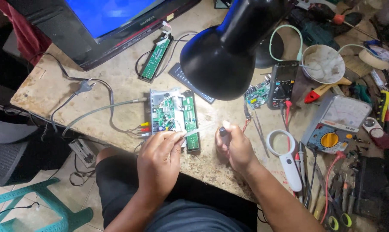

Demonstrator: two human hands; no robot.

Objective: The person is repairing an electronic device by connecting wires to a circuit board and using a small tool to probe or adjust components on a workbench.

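The left hand pinches a thin pale plastic stick near the open green circuit board, while the right hand's grip clasps a small black-tipped tool, apparently mid-repair on the worktop.

We see a screen glowing solid blue inside a black frame with a red trim strip. The lamp shade is glossy black. We note three green circuit boards: a long narrow one near the screen, one in a white open case, and a strip beside it. The plugs at the case are yellow, red and white. The benchtop is beige, speckled and stained. The analog meter is pale grey-blue with a yellow dial; the digital meter is black. The magnifier is white. The stool is teal. The left hand holds a translucent white stick.
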